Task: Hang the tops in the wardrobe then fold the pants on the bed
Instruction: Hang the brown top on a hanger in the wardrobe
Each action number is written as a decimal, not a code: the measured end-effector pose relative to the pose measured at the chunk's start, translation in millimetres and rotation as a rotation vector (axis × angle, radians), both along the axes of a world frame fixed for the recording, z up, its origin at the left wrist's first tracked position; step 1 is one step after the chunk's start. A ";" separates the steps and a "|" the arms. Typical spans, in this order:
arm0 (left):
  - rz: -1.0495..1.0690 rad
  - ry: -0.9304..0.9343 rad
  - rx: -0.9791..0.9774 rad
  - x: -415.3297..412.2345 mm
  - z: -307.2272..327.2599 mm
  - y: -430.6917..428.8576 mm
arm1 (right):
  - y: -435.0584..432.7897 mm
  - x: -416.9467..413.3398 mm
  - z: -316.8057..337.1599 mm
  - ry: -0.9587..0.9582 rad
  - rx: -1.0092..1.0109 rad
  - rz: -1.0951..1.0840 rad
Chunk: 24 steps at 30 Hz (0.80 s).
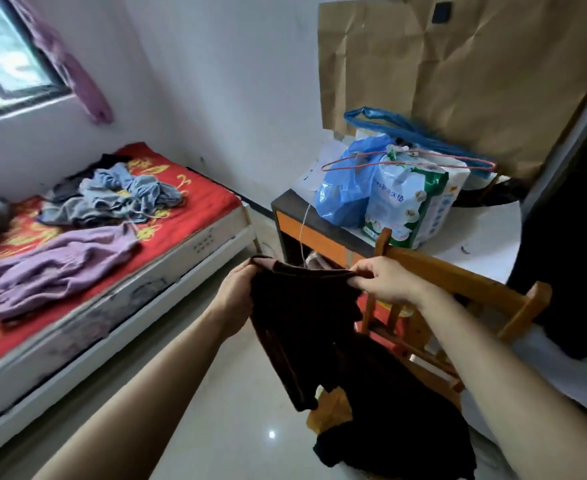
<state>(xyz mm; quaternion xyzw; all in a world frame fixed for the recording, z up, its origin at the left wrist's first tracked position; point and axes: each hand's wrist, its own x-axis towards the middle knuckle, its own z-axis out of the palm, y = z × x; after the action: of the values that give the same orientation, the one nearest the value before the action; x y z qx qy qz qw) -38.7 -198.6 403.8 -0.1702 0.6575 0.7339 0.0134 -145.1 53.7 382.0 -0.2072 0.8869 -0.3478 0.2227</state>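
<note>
Left hand (237, 289) at 6 o'clock grips the left end of the dark top's (302, 327) upper edge, fingers curled into the cloth. Right hand (382, 282) pinches the right end of that edge, thumb over fingers. The top hangs between them in mid-air above the floor, its body drooping toward 5 o'clock. More dark cloth (396, 434) is heaped low at 5 o'clock; can't tell if it is the same garment. Wooden chair (458, 280) is just behind the right hand at 3 o'clock. Step in hand, my read: spreading the top before hangering. To do it well, keep the edge taut, find the neck opening, then hold with one hand and free the other for a hanger. Slide the hanger in one shoulder at a time and keep the hem off the chair rails. Pink wire hanger (409, 161) and blue hanger (409, 125) lie on the blue bag (342, 192) and white-green pack (413, 206) on the orange cabinet (319, 239) at 1 o'clock. The dark mass at 3 o'clock may be the wardrobe, unsure. Bed (212, 199) is at 9 to 10 o'clock, with a purple garment (60, 268) near its edge and a blue-grey pile (122, 195) beyond it, nothing folded.
</note>
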 end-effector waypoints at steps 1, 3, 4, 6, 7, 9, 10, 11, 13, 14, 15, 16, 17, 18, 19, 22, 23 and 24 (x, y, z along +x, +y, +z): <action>0.075 -0.019 -0.012 14.4 0.7 -12.5 | -20.0 5.7 -3.1 -0.046 -0.063 0.051; 0.254 -0.047 0.018 45.9 3.2 -40.5 | -61.1 20.7 -4.6 -0.117 -0.184 0.159; 0.329 -0.043 0.031 63.6 5.9 -55.4 | -82.0 30.5 -3.3 -0.138 -0.224 0.211; 0.379 -0.015 0.011 100.7 15.5 -80.4 | -123.1 51.1 0.4 -0.142 -0.262 0.298; 0.380 0.005 -0.021 121.8 21.7 -91.1 | -144.9 63.2 2.4 -0.122 -0.263 0.330; 0.417 0.022 -0.085 165.7 28.1 -114.1 | -188.8 90.0 6.1 0.010 -0.247 0.344; 0.454 0.015 -0.108 188.9 29.8 -124.0 | -209.4 105.1 8.5 0.079 -0.252 0.342; 0.492 -0.002 -0.137 212.5 29.9 -134.3 | -228.9 121.0 10.4 0.121 -0.275 0.342; 0.579 -0.026 -0.208 261.7 29.1 -149.2 | -264.0 156.2 15.0 0.135 -0.314 0.388; 0.641 -0.024 -0.236 286.5 26.5 -155.6 | -280.5 174.2 16.2 0.162 -0.305 0.435; 0.719 -0.023 -0.245 311.3 23.3 -160.8 | -296.3 193.3 17.5 0.208 -0.288 0.489; 0.806 -0.029 -0.237 336.9 17.7 -167.3 | -310.9 214.0 18.7 0.256 -0.285 0.536; 0.888 -0.037 -0.220 361.9 13.0 -172.7 | -324.1 236.1 20.2 0.299 -0.294 0.580; 0.963 -0.050 -0.212 387.7 9.6 -177.9 | -336.3 259.4 21.9 0.336 -0.306 0.626; 1.019 -0.074 -0.223 413.6 7.7 -182.2 | -348.5 282.6 22.6 0.366 -0.324 0.672; 1.095 -0.186 -0.418 481.4 4.3 -194.9 | -382.4 346.8 26.2 0.417 -0.399 0.796; 1.125 -0.243 -0.511 501.5 3.4 -199.1 | -392.7 366.5 27.2 0.423 -0.422 0.830; 1.171 -0.298 -0.599 520.8 3.5 -202.7 | -401.8 386.2 28.6 0.430 -0.439 0.861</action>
<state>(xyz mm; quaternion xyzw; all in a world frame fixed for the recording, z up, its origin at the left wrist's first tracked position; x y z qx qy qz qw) 482.1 -401.3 407.3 -0.5942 0.6230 0.3749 -0.3439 241.1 -348.2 410.6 -0.6610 0.6534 -0.3522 0.1099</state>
